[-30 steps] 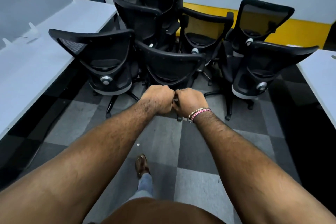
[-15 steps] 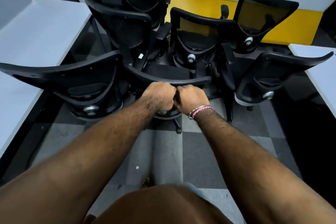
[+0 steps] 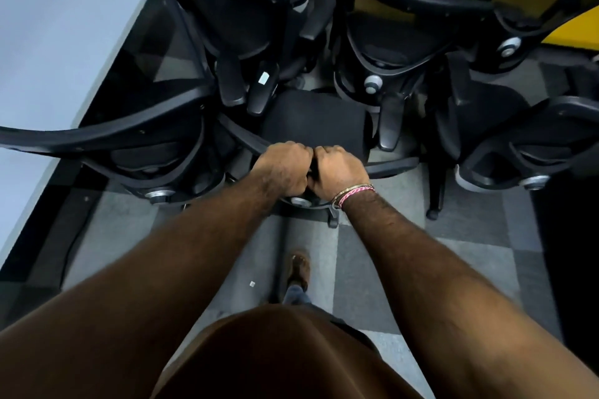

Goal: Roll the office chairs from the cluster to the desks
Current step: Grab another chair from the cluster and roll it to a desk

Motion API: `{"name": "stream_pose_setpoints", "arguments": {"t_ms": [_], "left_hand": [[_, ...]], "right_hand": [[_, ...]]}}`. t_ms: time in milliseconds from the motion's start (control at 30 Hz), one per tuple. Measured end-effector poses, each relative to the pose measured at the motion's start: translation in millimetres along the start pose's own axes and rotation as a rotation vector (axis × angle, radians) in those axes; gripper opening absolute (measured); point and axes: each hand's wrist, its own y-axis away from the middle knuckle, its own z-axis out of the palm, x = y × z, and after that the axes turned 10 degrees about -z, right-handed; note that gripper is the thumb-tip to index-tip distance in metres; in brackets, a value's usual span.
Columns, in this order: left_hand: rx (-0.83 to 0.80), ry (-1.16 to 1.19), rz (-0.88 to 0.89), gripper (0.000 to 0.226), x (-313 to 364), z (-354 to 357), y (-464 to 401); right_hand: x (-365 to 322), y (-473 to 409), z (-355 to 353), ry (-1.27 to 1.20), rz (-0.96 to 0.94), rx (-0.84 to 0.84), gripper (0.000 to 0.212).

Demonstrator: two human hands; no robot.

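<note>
Chair backrest (image 3: 392,168) top edge gripped by left hand (image 3: 281,168) and right hand (image 3: 340,173), fists touching, arms outstretched.

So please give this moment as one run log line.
left hand: grips middle chair backrest | right hand: grips same | chair: in cluster

We cannot see the fingers of our left hand (image 3: 281,168) or right hand (image 3: 337,172); they curl out of sight over the backrest rim (image 3: 393,166) of the middle chair (image 3: 312,121). Our wrists hide its base. The left desk (image 3: 61,42) runs off the frame. The rear chairs (image 3: 382,42) are cropped at the top.
</note>
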Motion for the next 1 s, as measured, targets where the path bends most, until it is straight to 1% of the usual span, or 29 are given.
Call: {"name": "stream_pose_setpoints", "arguments": {"t_ms": [67,133,333,500,700,833,1000], "left_hand": [[-0.058,-0.011,-0.016,0.035,-4.9,6.8,-14.1],[-0.095,-0.032,-0.015,0.035,-7.3,15.7,-30.1],[-0.113,-0.134,0.010,0.030,-9.5,26.6,-48.7],[-0.118,-0.154,-0.004,0.026,-1.1,26.8,-48.7],[-0.142,-0.165,-0.021,0.023,6.9,25.8,-34.7],[-0.153,-0.153,-0.018,0.022,11.0,29.8,-14.5],[-0.119,-0.154,0.009,0.021,20.8,48.9,40.4]], "right_hand": [[5.5,-13.3,9.5,-0.026,-0.021,-0.065,0.048],[12.0,-24.1,19.8,-0.038,-0.039,-0.111,0.051],[19.5,-30.8,25.9,0.036,-0.087,-0.109,0.041],[26.3,-27.9,23.3,0.064,-0.078,-0.118,0.036],[17.6,-17.0,19.3,0.043,-0.013,-0.159,0.037],[4.2,1.5,19.9,0.043,-0.007,-0.162,0.039],[-26.2,51.1,28.3,0.086,-0.014,-0.142,0.035]]}}
